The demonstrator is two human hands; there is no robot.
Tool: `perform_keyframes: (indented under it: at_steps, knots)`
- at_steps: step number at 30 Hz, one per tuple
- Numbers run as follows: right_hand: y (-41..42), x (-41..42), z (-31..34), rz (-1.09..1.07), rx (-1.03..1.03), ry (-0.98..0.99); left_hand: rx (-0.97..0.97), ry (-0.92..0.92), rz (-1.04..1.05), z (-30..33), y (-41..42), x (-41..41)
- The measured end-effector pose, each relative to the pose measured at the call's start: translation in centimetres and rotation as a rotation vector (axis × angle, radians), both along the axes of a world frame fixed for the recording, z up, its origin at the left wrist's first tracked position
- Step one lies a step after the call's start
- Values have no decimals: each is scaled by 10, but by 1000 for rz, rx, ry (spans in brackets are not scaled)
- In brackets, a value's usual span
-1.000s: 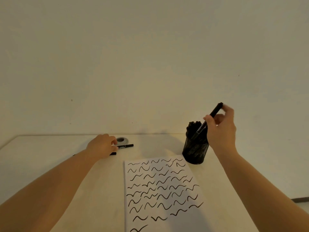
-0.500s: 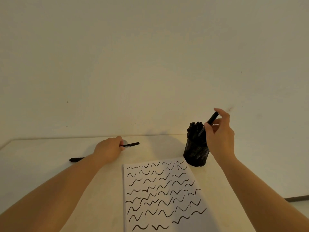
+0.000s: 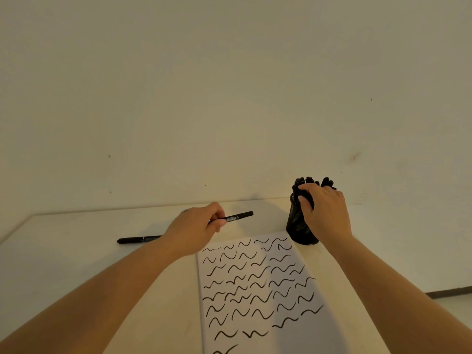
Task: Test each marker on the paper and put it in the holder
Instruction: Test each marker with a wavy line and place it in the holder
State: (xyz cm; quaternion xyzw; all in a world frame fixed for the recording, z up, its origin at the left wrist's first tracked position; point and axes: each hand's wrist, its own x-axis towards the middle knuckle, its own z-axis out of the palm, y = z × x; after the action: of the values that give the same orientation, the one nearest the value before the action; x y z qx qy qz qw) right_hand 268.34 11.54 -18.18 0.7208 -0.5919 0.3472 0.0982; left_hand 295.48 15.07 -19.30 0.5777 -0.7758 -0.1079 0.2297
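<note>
A white paper (image 3: 258, 290) covered with several black wavy strokes lies on the table in front of me. My left hand (image 3: 196, 229) grips a black marker (image 3: 238, 216) just above the table, beyond the paper's top left corner, its free end pointing right. A second black marker (image 3: 139, 239) lies flat on the table left of that hand. The black mesh holder (image 3: 296, 227) stands at the paper's top right corner, packed with several black markers (image 3: 309, 180). My right hand (image 3: 325, 213) is on top of the holder, fingers curled around a marker standing in it.
The pale table (image 3: 76, 251) ends at a plain wall close behind the holder. Its left corner is at the far left, and its right edge drops to the floor and a dark baseboard (image 3: 449, 292). A grey sliver (image 3: 185, 210) peeks out behind my left hand.
My right hand lowered its marker down into the holder and now sits on top of it. My left hand picked up the marker near the tape roll and lifted it to the right.
</note>
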Motion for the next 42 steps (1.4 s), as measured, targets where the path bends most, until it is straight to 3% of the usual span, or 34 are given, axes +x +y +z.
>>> perform_keyframes:
  at_steps: [5, 8, 10, 14, 18, 22, 28, 34, 38, 39, 42]
  knots:
    - [8, 1, 4, -6, 32, 85, 30, 77, -17, 12, 19, -6]
    - [30, 10, 8, -32, -101, 62, 40, 156, -25, 16, 35, -12]
    - [54, 23, 5, 39, -125, -98, 20, 266, -44, 16, 50, -19]
    - [108, 58, -6, 349, 313, -700, 31, 483, -95, 12, 84, -40]
    - [144, 72, -23, 428, 330, -926, 83, 514, -116, 2, 115, -54]
    - [159, 69, -28, 311, 282, -1193, 50, 445, -41, -10, 137, -49]
    - [179, 77, -36, 359, 457, -1064, 14, 259, -49, -22, 159, -60]
    - [181, 77, -50, 297, 440, -1122, 266, 406, -107, -22, 165, -56]
    - [163, 42, -41, 138, 273, -1333, 427, 540, -39, -25, 160, -31]
    - [162, 35, -40, 162, 271, -1311, 380, 544, 2, -28, 157, -25]
    - [168, 42, -49, 256, 451, -998, 198, 513, 46, -35, 148, -19]
